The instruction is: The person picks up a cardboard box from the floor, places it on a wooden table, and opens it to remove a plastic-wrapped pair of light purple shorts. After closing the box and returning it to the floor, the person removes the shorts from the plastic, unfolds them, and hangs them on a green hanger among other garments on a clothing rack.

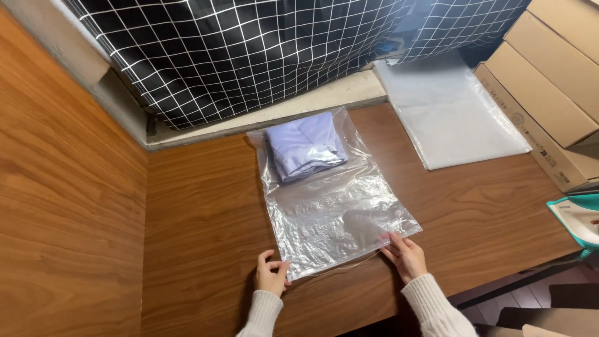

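Observation:
A clear plastic bag lies flat on the wooden table. A folded pale lilac garment sits inside it at the far end. My left hand pinches the bag's near left corner. My right hand presses its fingers on the near right corner. Both wrists show cream knit sleeves.
A stack of flat clear bags lies at the back right. Cardboard boxes stand along the right edge. A teal and white object sits at the right. A black checked cloth hangs behind; a wooden panel walls the left.

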